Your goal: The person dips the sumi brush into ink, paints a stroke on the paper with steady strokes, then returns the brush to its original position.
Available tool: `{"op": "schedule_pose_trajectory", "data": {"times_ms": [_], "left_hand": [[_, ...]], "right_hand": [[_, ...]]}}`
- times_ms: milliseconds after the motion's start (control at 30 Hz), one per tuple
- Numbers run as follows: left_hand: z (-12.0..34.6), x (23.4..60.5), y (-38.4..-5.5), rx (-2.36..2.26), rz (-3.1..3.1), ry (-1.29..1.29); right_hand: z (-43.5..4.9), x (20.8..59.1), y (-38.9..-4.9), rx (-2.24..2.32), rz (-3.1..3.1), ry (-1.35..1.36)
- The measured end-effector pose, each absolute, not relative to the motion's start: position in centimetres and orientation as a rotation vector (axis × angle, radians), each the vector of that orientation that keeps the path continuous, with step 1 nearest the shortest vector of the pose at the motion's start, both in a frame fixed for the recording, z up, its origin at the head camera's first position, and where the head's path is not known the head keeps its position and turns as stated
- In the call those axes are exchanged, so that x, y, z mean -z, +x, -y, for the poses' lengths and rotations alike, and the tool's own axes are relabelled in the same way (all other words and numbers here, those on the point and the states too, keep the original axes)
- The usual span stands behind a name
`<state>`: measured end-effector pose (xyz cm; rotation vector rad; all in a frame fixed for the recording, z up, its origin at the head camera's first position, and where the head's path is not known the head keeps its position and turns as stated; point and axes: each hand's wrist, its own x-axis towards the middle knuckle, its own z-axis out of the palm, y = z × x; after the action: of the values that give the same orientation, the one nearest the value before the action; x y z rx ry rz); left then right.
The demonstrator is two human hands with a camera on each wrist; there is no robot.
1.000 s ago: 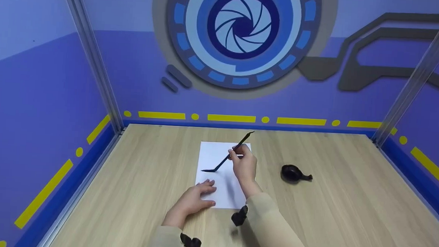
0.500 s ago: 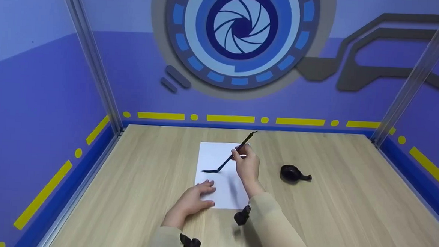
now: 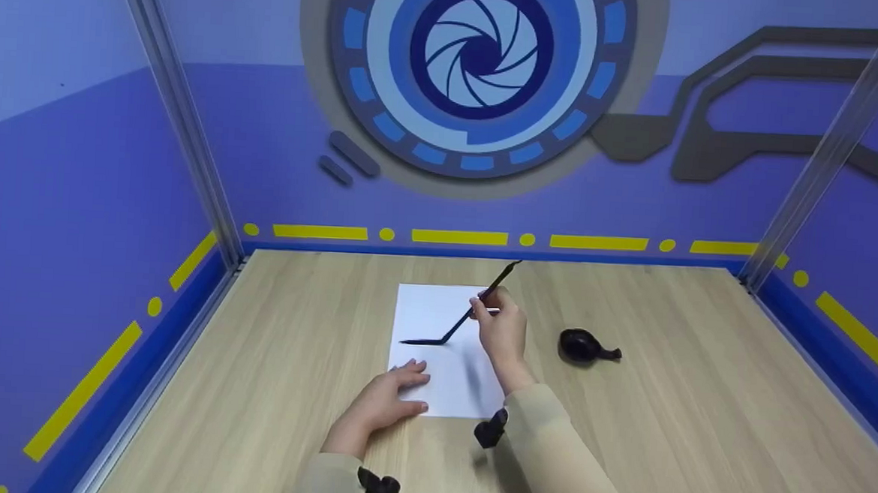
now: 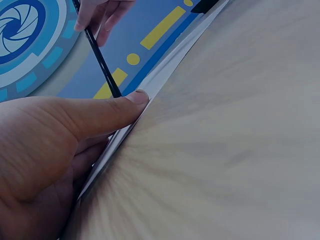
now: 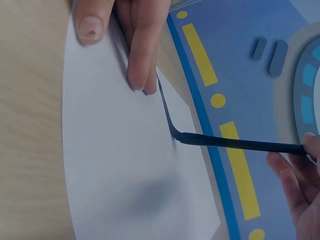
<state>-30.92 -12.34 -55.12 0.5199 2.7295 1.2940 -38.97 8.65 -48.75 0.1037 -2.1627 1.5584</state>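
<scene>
Touching the brush to the paper, near the middle of the far edge of the worktop, we pinched it in our right hand; our left hand lay spread on the paper's left side. Too light a press there could have let it slip, and that hand might have blocked or smeared the nearby black stroke. A black pot sat towards the right edge.

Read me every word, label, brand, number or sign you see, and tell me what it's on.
No readable text.
Paper: one dark stroke; can't tell if it's writing.
Wall: printed shapes only.
Brush: any marking is too small to read.
</scene>
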Motion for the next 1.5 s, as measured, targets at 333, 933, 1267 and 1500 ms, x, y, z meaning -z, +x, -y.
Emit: {"op": "schedule_pose_trajectory", "data": {"times_ms": [333,933,1267,1500], "left_hand": [[12.3,55.1,-30.8,-1.308,-2.718,0.489],[12.3,55.2,-30.8,-1.312,-2.720,0.488],[12.2,55.2,-30.7,-1.316,-2.719,0.472],[12.2,55.2,-30.7,-1.313,-2.720,0.476]], "right_hand": [[-9.6,48.6,-39.1,-1.560,2.200,0.077],[-11.3,48.3,-39.2,-1.522,2.238,0.007],[-12.3,48.1,-39.1,-1.540,2.220,0.028],[-13.2,48.0,-39.1,-1.486,2.214,0.058]]}}
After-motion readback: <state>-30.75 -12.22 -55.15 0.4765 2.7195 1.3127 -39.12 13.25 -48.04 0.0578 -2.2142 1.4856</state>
